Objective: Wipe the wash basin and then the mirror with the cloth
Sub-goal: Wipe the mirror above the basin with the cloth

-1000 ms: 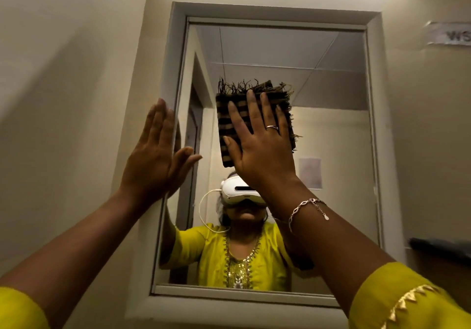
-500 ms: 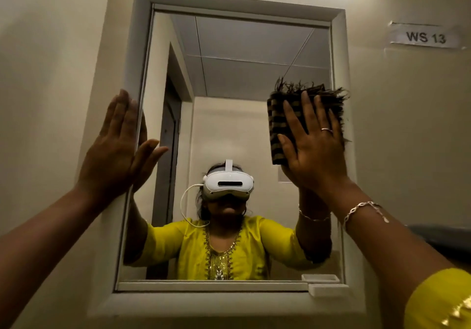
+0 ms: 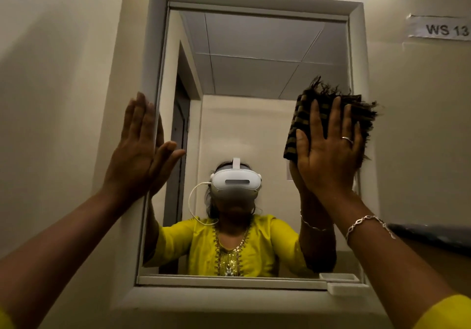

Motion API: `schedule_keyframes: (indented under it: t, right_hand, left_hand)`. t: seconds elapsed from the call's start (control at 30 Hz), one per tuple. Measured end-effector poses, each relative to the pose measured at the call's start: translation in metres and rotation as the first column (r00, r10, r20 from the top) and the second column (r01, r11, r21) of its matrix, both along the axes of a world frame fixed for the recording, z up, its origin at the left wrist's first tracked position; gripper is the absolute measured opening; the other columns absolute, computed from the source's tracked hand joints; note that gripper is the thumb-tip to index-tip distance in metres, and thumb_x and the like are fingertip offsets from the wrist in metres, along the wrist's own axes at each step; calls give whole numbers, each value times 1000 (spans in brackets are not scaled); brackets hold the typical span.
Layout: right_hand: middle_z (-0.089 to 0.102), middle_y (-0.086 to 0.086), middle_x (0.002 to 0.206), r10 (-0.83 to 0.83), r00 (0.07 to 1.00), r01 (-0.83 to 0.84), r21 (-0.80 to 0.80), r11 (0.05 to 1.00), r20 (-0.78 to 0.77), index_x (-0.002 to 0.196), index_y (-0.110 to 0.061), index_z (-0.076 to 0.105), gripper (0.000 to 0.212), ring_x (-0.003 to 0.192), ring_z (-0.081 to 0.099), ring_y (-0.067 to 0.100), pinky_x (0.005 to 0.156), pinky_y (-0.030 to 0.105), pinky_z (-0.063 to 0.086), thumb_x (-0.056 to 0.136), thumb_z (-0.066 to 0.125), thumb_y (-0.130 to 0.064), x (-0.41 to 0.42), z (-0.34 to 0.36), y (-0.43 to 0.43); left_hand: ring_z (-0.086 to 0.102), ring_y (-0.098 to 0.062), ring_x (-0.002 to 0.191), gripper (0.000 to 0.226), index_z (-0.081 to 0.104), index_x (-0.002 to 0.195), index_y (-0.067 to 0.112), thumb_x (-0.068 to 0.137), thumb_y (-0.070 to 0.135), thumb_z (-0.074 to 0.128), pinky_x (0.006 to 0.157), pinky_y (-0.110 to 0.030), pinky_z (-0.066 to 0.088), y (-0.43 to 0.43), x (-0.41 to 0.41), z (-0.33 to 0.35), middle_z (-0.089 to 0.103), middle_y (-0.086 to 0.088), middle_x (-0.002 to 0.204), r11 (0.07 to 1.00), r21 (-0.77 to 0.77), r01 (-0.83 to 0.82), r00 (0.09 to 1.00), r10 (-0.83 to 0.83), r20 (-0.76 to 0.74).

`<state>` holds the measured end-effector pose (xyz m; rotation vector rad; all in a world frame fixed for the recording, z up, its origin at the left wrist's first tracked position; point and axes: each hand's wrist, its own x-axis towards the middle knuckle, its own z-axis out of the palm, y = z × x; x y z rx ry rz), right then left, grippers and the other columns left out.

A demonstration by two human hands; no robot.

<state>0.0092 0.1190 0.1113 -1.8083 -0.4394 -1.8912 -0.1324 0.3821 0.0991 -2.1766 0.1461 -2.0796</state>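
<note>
Right hand point(image 3: 328, 155): fingers straight, slightly spread, palm flat on the cloth point(image 3: 300, 122), pressing it to the mirror point(image 3: 254, 74). No curl, no pinch. Ring point(image 3: 347, 139) on one finger, bracelet point(image 3: 367, 223) at the wrist, yellow sleeve point(image 3: 443, 313) in the lower right corner.

Cloth: dark, striped, folded, with a frayed fringe along its top and right edges. It sits at the mirror's right side, about mid-height, and its right part laps over the frame point(image 3: 358, 48).

Left hand point(image 3: 137, 150): fingers straight and close together, thumb out. Palm flat on the frame's left side, thumb reaching over the glass. Holds nothing.

Mirror: upright, set in a pale wall point(image 3: 63, 99). The reflection shows a person in a yellow top and white headset point(image 3: 235, 182), both arms raised.

Other: small white tray point(image 3: 348, 288) at the mirror's lower right corner. Label point(image 3: 446, 29) reading "WS 13" on the wall, upper right.
</note>
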Motion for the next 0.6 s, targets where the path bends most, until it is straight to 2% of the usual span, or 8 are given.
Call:
schedule_keyframes:
  t: [0.1,0.17,0.27,0.33,0.43,0.5,0.6]
  right_hand:
    - [22,19,153,-1,1000,1,17,1000,-9,146,-20,25,59,141,19,38,113,49,14,94,20,-47,-9,-5,21]
    - [23,19,153,-11,1000,11,-10,1000,4,146,-19,24,59,141,21,38,112,47,12,95,18,-47,-18,-9,38]
    - [23,20,153,-15,1000,16,-66,998,20,146,-18,24,60,141,21,39,110,45,9,95,14,-48,-34,-14,67]
    - [22,20,153,22,999,-19,-101,995,28,146,-18,24,61,141,20,38,110,46,8,94,18,-48,-47,-18,88]
    - [23,20,152,65,997,-58,-139,989,49,145,-17,25,59,141,20,39,110,48,9,93,24,-45,-64,-23,121]
    - [25,20,152,75,996,-66,-149,987,56,145,-17,26,59,141,21,38,110,49,11,93,26,-45,-73,-23,137]
    - [27,20,151,89,994,-76,-166,983,70,144,-17,29,57,140,23,38,109,49,10,94,23,-44,-85,-23,158]
  left_hand:
    - [-2,-29,140,84,12,141,-8,89,51,42,115,-21,-5,8,5,1,7,-31,150,1000,13,-28,999,28,25]
    - [-1,-32,141,89,12,141,-8,83,39,60,117,-27,-1,14,9,0,7,-30,150,998,23,-51,998,50,38]
    - [1,-33,141,90,14,141,-8,80,32,67,117,-29,2,14,9,-1,8,-29,150,999,31,-36,998,35,50]
    - [2,-33,141,89,14,141,-8,81,30,67,117,-28,3,13,8,-1,8,-28,151,1000,20,-2,999,1,45]
    - [1,-30,141,82,12,142,-6,86,30,60,116,-31,7,11,6,-2,7,-26,152,998,-9,70,997,-69,15]
    - [2,-28,142,75,13,142,-5,93,44,41,116,-28,7,9,3,-3,7,-24,152,990,-24,137,991,-137,7]
    - [4,-25,141,87,15,141,-5,89,64,8,115,-24,7,4,0,-3,9,-19,152,961,-53,272,962,-272,12]
